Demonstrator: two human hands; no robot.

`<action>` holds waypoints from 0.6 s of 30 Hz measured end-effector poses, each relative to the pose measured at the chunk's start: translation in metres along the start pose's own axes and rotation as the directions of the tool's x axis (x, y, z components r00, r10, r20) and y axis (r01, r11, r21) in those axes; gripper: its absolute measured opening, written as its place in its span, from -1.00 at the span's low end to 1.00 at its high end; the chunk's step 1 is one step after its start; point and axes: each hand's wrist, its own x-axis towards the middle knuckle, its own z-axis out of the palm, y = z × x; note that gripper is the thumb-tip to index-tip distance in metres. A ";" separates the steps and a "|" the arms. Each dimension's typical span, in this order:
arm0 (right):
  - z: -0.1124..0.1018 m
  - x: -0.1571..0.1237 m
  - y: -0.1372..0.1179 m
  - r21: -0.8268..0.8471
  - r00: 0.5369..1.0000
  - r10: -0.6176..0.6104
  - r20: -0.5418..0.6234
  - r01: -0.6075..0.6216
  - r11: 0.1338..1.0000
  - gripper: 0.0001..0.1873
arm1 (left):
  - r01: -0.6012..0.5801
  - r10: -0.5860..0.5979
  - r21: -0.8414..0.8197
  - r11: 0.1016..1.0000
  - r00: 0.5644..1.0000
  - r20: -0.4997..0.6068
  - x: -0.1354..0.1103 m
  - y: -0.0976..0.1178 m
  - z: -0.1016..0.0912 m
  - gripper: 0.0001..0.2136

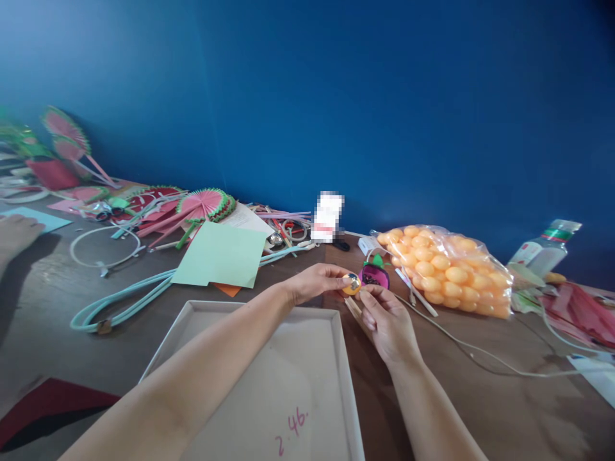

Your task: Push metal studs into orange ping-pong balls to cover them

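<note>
My left hand (319,282) is closed, its thumb and fingertips gripping a small orange ball (353,289) with a dark and shiny patch on it. Close against the ball's right side, my right hand (391,323) is closed in a pinch; what sits between those fingertips is too small to make out. Just behind the fingers stands a purple dish (383,278) with a green leafy top and small dark pieces inside. A shallow white box lid (283,384) with handwritten pink figures lies under my left forearm.
A clear bag of orange balls (446,272) lies to the right, near a white cable (461,342) and a tilted bottle (548,246). Green paper (223,253), pale blue tubing (129,288) and watermelon fans (206,208) spread leftward. Another person's hand (19,234) rests far left.
</note>
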 end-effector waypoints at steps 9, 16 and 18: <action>0.000 -0.001 -0.002 -0.027 1.000 -0.008 0.000 0.008 1.000 -0.78 | 0.019 -0.019 0.005 1.000 1.000 -0.012 -0.002 0.003 0.002 -0.56; -0.001 -0.001 0.000 -0.024 1.000 -0.013 0.011 0.013 1.000 -0.80 | 0.013 -0.013 0.004 1.000 1.000 -0.006 -0.001 0.002 0.002 -0.58; -0.001 -0.001 0.000 -0.029 1.000 -0.012 0.008 0.013 0.999 -0.80 | 0.016 -0.016 0.001 1.000 1.000 -0.007 -0.001 0.002 0.002 -0.58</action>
